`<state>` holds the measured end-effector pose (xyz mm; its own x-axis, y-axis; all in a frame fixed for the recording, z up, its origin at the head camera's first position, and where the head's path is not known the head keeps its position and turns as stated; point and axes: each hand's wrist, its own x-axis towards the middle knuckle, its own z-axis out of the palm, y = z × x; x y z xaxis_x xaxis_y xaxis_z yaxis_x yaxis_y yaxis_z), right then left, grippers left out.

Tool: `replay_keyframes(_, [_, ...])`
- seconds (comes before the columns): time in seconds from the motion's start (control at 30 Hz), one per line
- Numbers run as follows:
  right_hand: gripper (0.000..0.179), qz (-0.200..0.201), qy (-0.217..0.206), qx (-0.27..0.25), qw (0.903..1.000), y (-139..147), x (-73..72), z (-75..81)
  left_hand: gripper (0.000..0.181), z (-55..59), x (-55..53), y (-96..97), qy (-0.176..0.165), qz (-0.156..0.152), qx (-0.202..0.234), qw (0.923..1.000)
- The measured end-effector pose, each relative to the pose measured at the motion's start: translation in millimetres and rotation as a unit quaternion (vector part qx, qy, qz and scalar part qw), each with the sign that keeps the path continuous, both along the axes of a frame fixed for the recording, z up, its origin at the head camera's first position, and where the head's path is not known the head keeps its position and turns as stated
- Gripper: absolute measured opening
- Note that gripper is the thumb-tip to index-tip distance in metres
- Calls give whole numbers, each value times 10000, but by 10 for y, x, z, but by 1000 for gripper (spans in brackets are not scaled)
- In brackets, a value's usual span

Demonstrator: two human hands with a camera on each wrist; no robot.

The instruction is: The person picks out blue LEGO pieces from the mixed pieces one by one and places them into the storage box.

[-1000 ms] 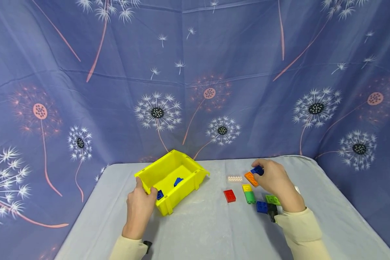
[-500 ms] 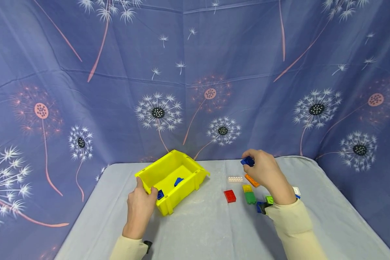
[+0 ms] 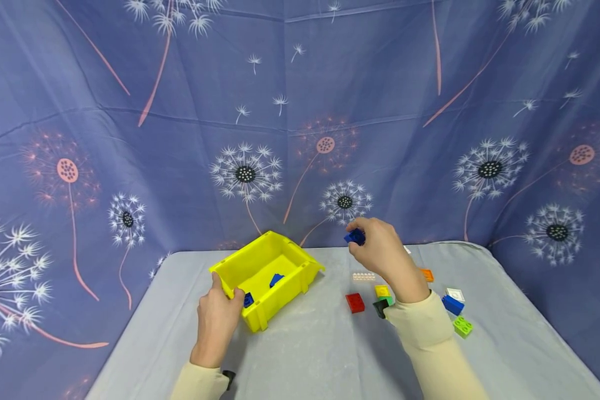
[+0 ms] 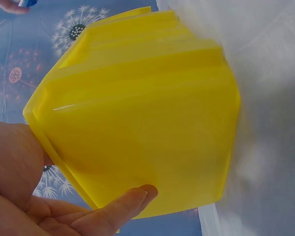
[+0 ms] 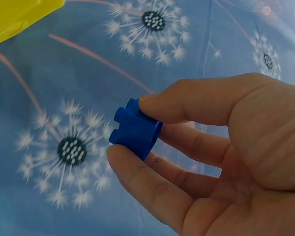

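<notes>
Blue brick (image 5: 138,130) is pinched in the right hand (image 3: 380,250), with the yellow bin (image 3: 282,298), gripped at its near end by the left hand (image 3: 217,315), set toward eight o'clock.

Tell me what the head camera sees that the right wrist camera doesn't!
Only the head view: the left hand holding the yellow bin, two blue bricks inside it, and a red brick.
Only the right wrist view: the palm side of the right hand and clear studs on the held blue brick.
Both: the right hand, held blue brick, part of the yellow bin and the dandelion cloth.
</notes>
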<state>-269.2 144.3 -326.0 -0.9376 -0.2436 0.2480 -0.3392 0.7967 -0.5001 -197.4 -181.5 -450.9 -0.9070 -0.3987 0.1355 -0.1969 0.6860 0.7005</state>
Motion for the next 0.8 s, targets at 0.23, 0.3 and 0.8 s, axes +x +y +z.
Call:
replay_keyframes(0.23, [32,192,-18,-73,9998,-225,-40,127,84,4,10,7,0,-2,10,10000])
replay_keyframes(0.3, [31,244,-27,-101,9996,-275,-68,152,84,4,6,7,20,1,0,10000])
replay_keyframes(0.8, [30,545,-266,-262,9978,-622,-274,144,84,-16,-8,-5,54,30,-57,10000])
